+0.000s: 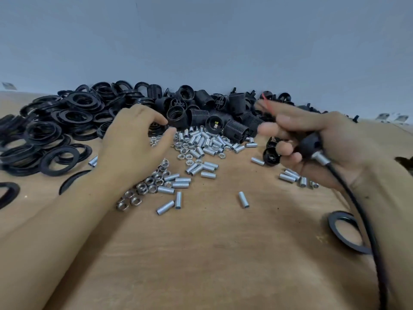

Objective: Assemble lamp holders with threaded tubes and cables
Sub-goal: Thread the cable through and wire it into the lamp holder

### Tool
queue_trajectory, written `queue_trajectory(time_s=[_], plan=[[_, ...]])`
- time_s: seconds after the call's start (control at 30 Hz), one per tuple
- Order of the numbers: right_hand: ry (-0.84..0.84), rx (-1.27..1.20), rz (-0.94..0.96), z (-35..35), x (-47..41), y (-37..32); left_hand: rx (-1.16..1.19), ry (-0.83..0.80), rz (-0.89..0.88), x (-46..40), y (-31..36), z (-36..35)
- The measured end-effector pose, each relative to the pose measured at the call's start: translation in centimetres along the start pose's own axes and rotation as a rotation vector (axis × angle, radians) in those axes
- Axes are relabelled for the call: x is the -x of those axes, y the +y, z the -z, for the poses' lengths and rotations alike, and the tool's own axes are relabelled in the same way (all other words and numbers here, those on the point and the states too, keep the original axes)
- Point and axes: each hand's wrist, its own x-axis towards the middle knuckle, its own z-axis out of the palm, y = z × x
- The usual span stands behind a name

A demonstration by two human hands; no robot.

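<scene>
Lamp-holder cap [309, 143] with a threaded tube [320, 158] and black cable [357, 209] sits gripped in the right hand [324, 142], while the left hand [134, 135], fingers loosely curled, reaches the lamp holders [201, 110] just beyond its fingertips.

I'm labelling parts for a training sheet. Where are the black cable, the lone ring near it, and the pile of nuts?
black cable [357, 204], head view, on its sheath.
lone ring [333, 229], head view, on its left rim.
pile of nuts [147, 186], head view, on a middle nut.
</scene>
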Motion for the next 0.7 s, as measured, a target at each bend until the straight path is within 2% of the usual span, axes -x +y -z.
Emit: queue_trajectory(time_s=[0.1,0.2,0.4,0.5,0.57,0.7], plan=[[0.145,0.126,0.024,0.3,-0.7,0.5,0.007,-0.042,-0.014,0.0,-0.5,-0.1],[0.212,0.224,0.062,0.6,-1.2,1.2,-0.025,-0.113,-0.035,0.0,-0.4,-0.4],[0.188,0.286,0.169,-0.2,-1.5,2.2,-0.017,-0.163,0.011,-1.9,0.0,-0.7],[0.233,0.298,0.189,-0.6,-1.8,2.6,-0.069,-0.292,0.037,-5.0,0.0,-1.2],[0.271,0.310,0.195,-0.8,-1.9,2.7,-0.130,-0.365,-0.006,-6.2,0.0,-2.0],[0.302,0.272,0.204,-0.9,-2.0,2.7,-0.220,-0.306,-0.068,-6.6,0.1,-2.9]])
